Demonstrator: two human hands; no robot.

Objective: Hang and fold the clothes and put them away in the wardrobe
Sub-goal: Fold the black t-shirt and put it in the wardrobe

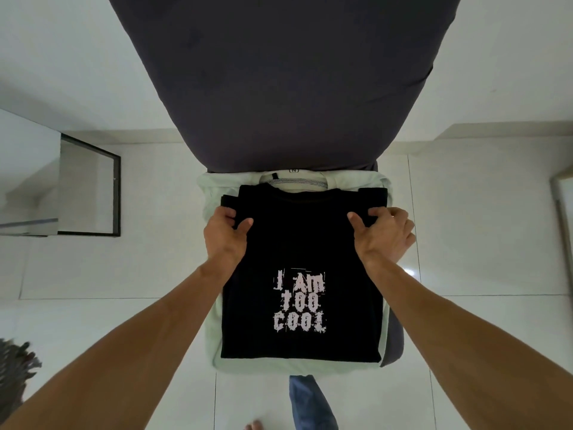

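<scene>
Head cam: dark bed (279,72) ahead, white floor (124,274); both hands' fingers (231,214) pinch the folded black "I AM TOO COOL" tee (297,243) on a pale shirt (214,187)

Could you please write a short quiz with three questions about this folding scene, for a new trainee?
1. True or false: the black T-shirt lies directly on the bare floor.
2. Which hands grip the black T-shirt? A) only the left hand B) only the right hand C) both hands, near its shoulders
3. Fill in: the print on the black T-shirt reads "I AM TOO ____".

Key:
1. False. It lies on a pale green garment, at the end of a dark grey mattress.
2. C. The left hand and the right hand each pinch the fabric at one side of the collar end.
3. COOL.
</scene>
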